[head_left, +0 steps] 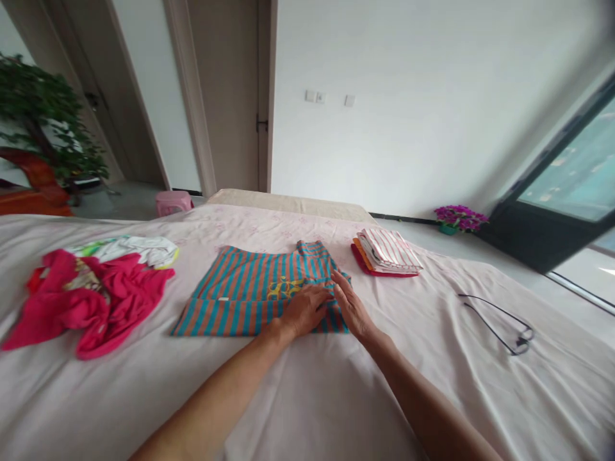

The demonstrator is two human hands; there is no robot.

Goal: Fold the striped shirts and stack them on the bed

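Observation:
A blue and brown striped shirt [240,275] with a yellow print lies partly folded on the bed, its near edge turned up in a band. My left hand [307,308] rests on the right part of the shirt, fingers stretched out and pointing right. Along the shirt's right edge lies my right hand [352,307], flat with its fingers extended, close beside the left fingertips. A sleeve is folded inward just beyond both hands. Neither hand grips the cloth visibly.
Left of the shirt lie a crumpled pink garment [120,288] and a white garment [154,251]. A stack of folded clothes [389,253] sits to the right, with eyeglasses [509,326] nearer me on the bedsheet [307,403]. Beyond the bed stands a pink stool [173,202].

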